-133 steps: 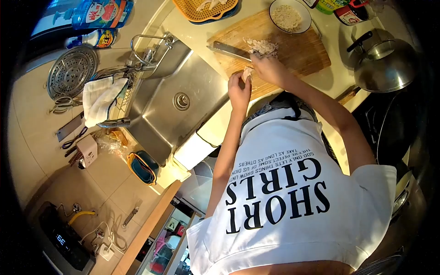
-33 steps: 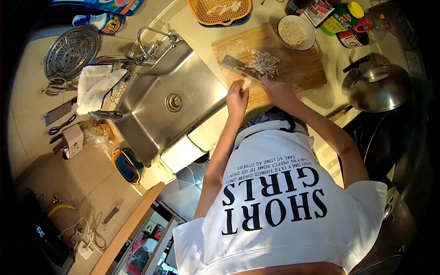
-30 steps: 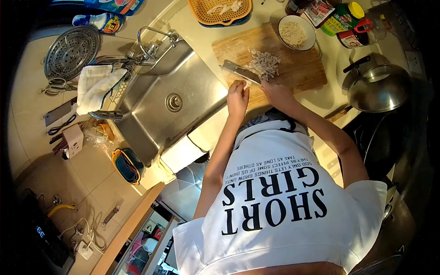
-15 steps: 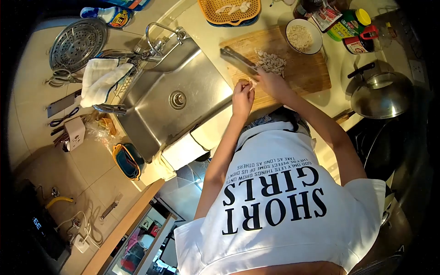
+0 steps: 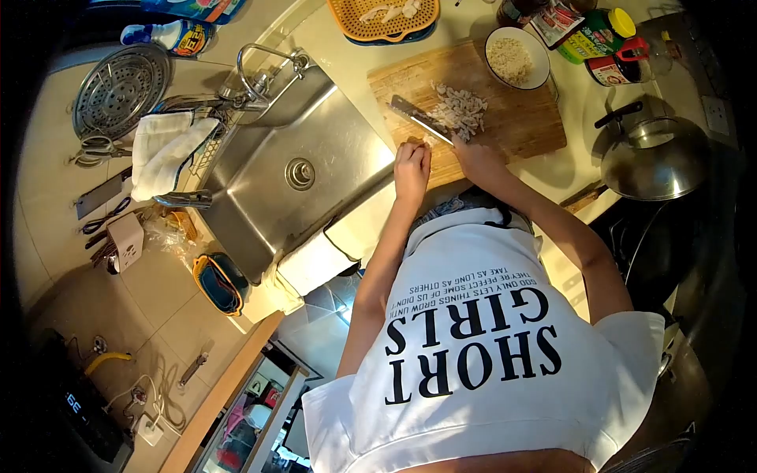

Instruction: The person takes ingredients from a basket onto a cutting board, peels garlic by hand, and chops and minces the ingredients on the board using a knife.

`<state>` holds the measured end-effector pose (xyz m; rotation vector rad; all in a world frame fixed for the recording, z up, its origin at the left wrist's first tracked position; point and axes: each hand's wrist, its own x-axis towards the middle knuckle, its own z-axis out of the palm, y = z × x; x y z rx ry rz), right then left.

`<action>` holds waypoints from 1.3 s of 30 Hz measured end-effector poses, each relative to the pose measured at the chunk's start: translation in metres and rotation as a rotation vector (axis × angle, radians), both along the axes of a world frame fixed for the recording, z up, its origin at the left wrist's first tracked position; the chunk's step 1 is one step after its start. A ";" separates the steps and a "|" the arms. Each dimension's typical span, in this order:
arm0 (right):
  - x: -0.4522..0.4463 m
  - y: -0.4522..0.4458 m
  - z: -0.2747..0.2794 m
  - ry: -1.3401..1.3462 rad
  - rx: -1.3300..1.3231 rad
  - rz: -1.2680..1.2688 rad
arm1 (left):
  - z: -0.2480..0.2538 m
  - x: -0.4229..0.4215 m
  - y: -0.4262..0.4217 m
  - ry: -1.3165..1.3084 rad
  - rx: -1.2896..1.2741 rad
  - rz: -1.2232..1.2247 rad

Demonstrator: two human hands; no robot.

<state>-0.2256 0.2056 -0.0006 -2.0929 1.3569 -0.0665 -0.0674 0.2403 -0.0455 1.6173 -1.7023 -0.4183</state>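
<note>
My right hand (image 5: pixel 479 162) is closed round the handle of a kitchen knife (image 5: pixel 422 118). The blade points up and left across the wooden cutting board (image 5: pixel 524 134). Beside the blade lies a pile of small chopped pale pieces (image 5: pixel 461 109), which look like meat or mushroom. My left hand (image 5: pixel 412 167) rests at the board's lower left edge, fingers curled down on a small pale food piece (image 5: pixel 428 140), mostly hidden beneath them. A white bowl (image 5: pixel 544 75) of finely chopped pale food stands on the board's upper right corner.
Left of the board is a steel sink (image 5: pixel 315 134) with a faucet (image 5: pixel 268 72). An orange basket (image 5: pixel 384 30) holding pale strips stands behind the board. Sauce bottles (image 5: pixel 603 35) stand at the back right, near a lidded pan (image 5: pixel 654 162). A cleaver (image 5: pixel 102 194) lies far left.
The knife has turned, its blade now beside the pile. My left fingers have folded down over the pale piece they were pinching. The whole view has shifted slightly.
</note>
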 end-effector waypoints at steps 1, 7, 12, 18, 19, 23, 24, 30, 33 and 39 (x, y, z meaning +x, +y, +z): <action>0.000 -0.001 0.003 0.005 0.037 -0.002 | 0.000 -0.001 -0.001 -0.002 -0.001 0.003; -0.001 -0.011 0.016 -0.107 0.045 -0.027 | 0.001 0.000 -0.001 0.027 0.008 0.003; 0.000 -0.008 0.004 -0.046 0.081 0.023 | -0.001 0.001 -0.001 0.013 0.037 -0.007; 0.030 -0.014 -0.011 -0.033 -0.021 0.005 | 0.003 0.002 -0.001 -0.018 0.092 -0.043; 0.037 -0.023 -0.018 -0.085 -0.097 0.031 | 0.003 0.003 0.000 -0.019 0.107 -0.042; 0.027 -0.034 -0.013 -0.279 -0.216 0.010 | 0.004 0.001 0.000 0.004 0.031 -0.006; 0.022 -0.034 -0.012 -0.133 -0.145 0.019 | 0.004 0.001 0.001 0.018 0.005 -0.003; 0.001 -0.010 0.012 -0.047 0.027 0.065 | -0.001 0.000 0.000 0.029 0.001 0.001; -0.002 -0.006 -0.002 -0.084 0.005 0.050 | -0.001 0.000 0.000 0.028 -0.002 -0.005; 0.016 -0.024 -0.019 -0.235 -0.043 0.039 | 0.001 0.002 -0.001 0.013 0.055 -0.032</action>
